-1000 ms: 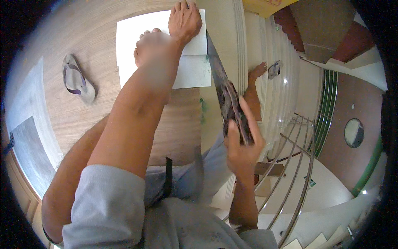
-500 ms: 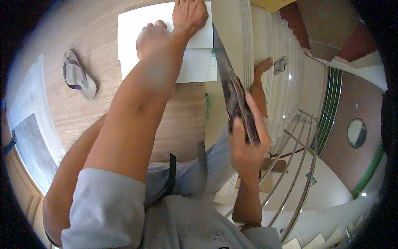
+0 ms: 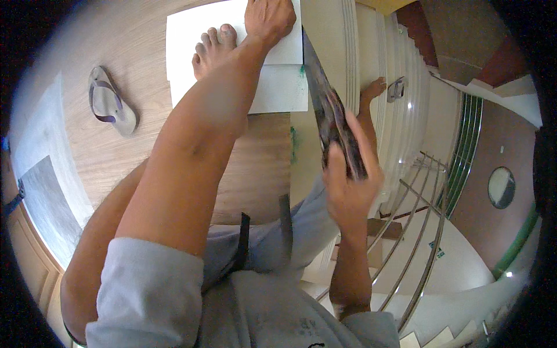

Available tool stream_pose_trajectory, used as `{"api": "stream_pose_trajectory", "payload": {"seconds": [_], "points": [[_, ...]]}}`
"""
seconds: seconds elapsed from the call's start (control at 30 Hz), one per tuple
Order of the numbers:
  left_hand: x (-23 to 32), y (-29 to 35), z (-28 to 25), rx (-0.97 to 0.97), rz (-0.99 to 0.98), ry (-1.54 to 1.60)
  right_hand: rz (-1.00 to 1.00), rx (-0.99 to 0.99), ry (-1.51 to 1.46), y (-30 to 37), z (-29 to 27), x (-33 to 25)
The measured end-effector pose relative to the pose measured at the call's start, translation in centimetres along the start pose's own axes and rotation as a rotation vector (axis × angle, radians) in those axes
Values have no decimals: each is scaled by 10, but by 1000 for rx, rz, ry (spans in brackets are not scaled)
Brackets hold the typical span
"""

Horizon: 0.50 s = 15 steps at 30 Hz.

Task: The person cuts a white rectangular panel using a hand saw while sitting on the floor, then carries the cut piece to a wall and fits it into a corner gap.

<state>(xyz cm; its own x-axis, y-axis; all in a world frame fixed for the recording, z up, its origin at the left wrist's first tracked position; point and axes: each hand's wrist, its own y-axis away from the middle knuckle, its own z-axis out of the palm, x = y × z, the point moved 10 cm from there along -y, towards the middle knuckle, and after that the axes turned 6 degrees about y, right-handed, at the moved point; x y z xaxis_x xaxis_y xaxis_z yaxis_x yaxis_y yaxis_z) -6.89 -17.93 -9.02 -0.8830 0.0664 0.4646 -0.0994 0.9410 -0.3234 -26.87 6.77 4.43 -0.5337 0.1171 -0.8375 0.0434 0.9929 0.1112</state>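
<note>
A white flat board [image 3: 278, 87], with a second white piece on top of it, lies over a wood-patterned surface at the top of the view. My bare left foot [image 3: 216, 51] rests on it. On its upper right corner my left hand [image 3: 270, 22] presses down; the fingers run out of the picture. My right hand [image 3: 353, 185] grips the dark, worn handle of a handsaw [image 3: 331, 116]. The saw's grey blade points away from me, right along the board's right edge. Green marks show on the board near that edge.
A grey flip-flop [image 3: 109, 101] lies to the left on the wood-patterned surface [image 3: 255, 168]. Pale steps [image 3: 400, 127] drop away to the right, with my other foot [image 3: 374, 88] beside another flip-flop [image 3: 396, 90]. Metal stair rails [image 3: 418, 232] stand at lower right. A dark strap [image 3: 243, 235] hangs in front of me.
My right hand and the handsaw have moved forward, away from me, along the board's edge. My left hand and foot keep their places on the board.
</note>
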Motion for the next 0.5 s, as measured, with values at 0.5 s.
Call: {"api": "stream_pose_trajectory", "payload": {"seconds": [0.5], "points": [[0,0,1,36,46,-26,46,16,-35,2,-4,2]]}}
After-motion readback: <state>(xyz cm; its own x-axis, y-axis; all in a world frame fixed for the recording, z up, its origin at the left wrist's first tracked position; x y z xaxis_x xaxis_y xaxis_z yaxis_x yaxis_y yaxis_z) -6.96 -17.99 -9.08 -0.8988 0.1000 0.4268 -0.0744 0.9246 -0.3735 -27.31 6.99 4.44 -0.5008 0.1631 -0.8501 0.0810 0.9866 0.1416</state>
